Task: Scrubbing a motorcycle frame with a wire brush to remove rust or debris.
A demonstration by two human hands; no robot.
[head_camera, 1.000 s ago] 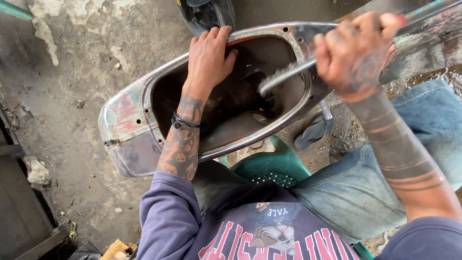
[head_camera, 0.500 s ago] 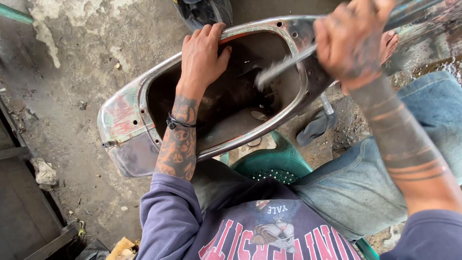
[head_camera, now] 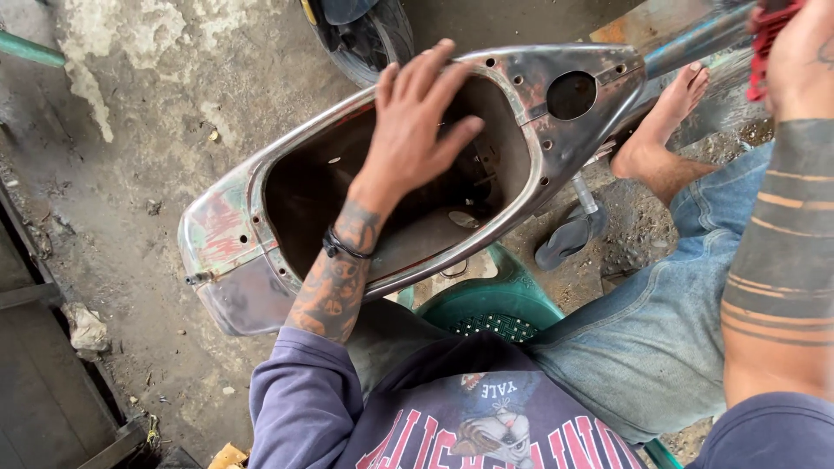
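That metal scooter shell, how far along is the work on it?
Much of the scooter shell already shows bare shiny metal, while red and green paint patches remain at its rear end. The left hand hovers open over the hollow, and the right hand grips a red-handled tool. Those patches look left to do.

A rough repair workshop: stained concrete floor (head_camera: pixel 130 156), stripped scooter body shell (head_camera: pixel 261 234), tyre (head_camera: pixel 356 35) at the top.
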